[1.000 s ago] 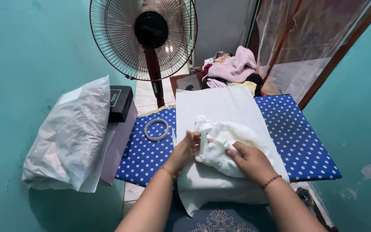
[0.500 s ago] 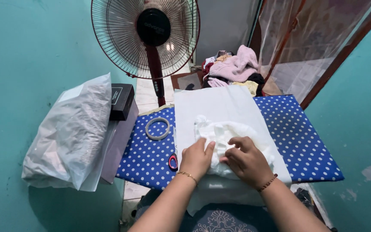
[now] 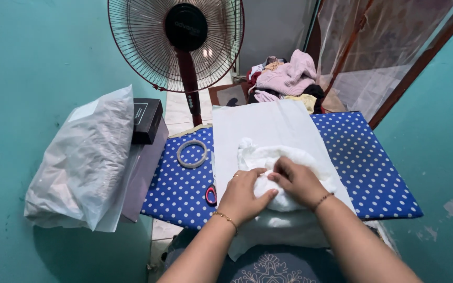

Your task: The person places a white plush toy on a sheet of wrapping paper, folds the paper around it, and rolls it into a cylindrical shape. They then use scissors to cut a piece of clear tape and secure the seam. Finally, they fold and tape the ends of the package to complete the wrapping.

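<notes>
A crumpled white cloth bundle (image 3: 268, 157) lies on a long white sheet (image 3: 260, 126) spread over a blue board with white dots (image 3: 363, 162). My left hand (image 3: 243, 195) presses on the bundle's near left side, with its fingers curled over the fabric. Opposite it, my right hand (image 3: 297, 181) grips the fabric at the bundle's middle. The two hands almost touch. A roll of clear tape (image 3: 192, 154) lies on the board to the left. Red-handled scissors (image 3: 211, 195) peek out just left of my left hand.
A standing fan (image 3: 176, 44) rises behind the board. At the left, a big white plastic bag (image 3: 82, 162) leans on a grey box, with a small black box (image 3: 147, 120) beside it. A pile of clothes (image 3: 287, 78) lies behind. Teal walls close in on both sides.
My left hand came in from the bundle's left edge onto its near side. My right hand slid up toward the bundle's middle, and the hands now meet on the cloth.
</notes>
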